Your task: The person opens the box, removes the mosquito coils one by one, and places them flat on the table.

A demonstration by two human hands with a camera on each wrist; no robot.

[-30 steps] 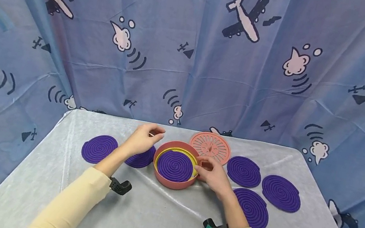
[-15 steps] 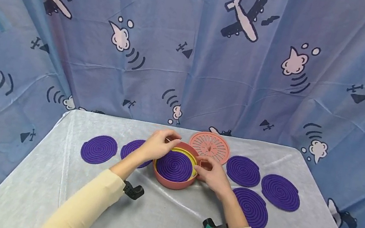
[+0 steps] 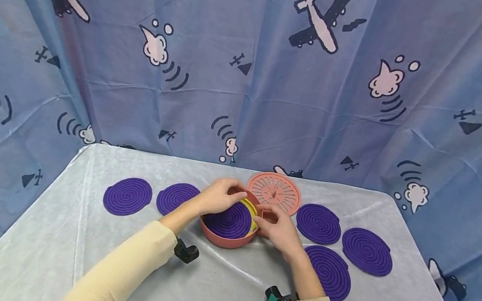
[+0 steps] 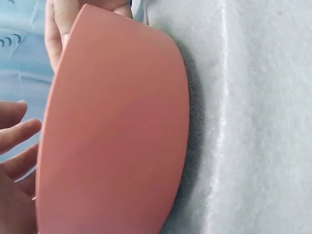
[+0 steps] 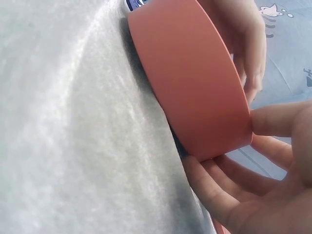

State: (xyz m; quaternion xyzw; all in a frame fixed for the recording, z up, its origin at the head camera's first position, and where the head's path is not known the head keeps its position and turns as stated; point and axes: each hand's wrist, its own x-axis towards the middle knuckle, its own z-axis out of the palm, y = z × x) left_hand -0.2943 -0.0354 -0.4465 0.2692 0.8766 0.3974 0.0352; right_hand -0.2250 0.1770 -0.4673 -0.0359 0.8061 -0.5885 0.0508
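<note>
Your 2 hands, left (image 3: 218, 196) and right (image 3: 278, 227), are gripping 1 bowl (image 3: 225, 238) holding 1 coil (image 3: 229, 219); 5 coils are lying around, 2 left, 3 right.

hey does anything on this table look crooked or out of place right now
One thing: the purple coil in the pink bowl sits tilted, its far edge riding up on the yellow ring under the left hand. The right hand touches the bowl's right rim. The other coils lie flat on the cloth.

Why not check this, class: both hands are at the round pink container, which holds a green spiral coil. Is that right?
Not quite: the spiral coil in the round pink container is purple, not green, as the head view shows. Both the left hand and right hand are at it.
</note>
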